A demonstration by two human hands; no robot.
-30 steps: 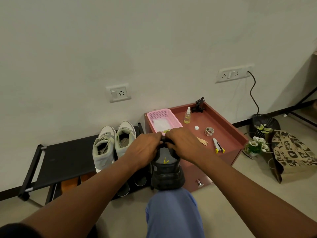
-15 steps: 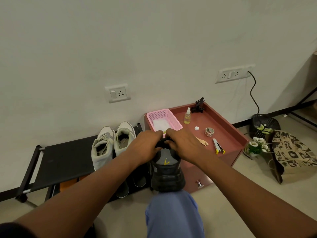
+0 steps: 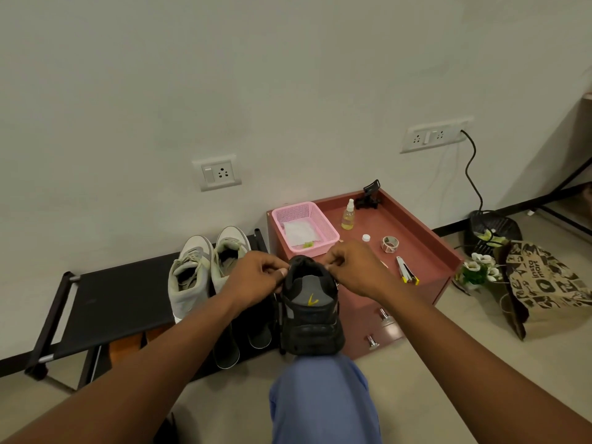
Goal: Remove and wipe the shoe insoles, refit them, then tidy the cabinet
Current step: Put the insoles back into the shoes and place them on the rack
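A black shoe (image 3: pixel 309 312) with a grey heel patch and a yellow mark stands heel toward me on my blue-clad knee (image 3: pixel 323 402). My left hand (image 3: pixel 256 277) pinches the left side of its collar. On the opposite side, my right hand (image 3: pixel 352 267) pinches the collar's right edge. The inside of the shoe and any insole are hidden. A pair of pale grey sneakers (image 3: pixel 205 267) rests on the black shoe rack (image 3: pixel 105 302) to the left. The red-brown cabinet (image 3: pixel 413 248) stands behind the shoe.
On the cabinet top sit a pink basket (image 3: pixel 323 225) holding a white cloth, a small spray bottle (image 3: pixel 348 216), a white cap, a tape roll (image 3: pixel 390 244), a stapler (image 3: pixel 406 270) and a black clip. A printed paper bag (image 3: pixel 544 283), flowers and a black bin stand at right.
Both hands have drawn slightly apart at the shoe's collar, showing more of its opening. The shoe stays on my knee.
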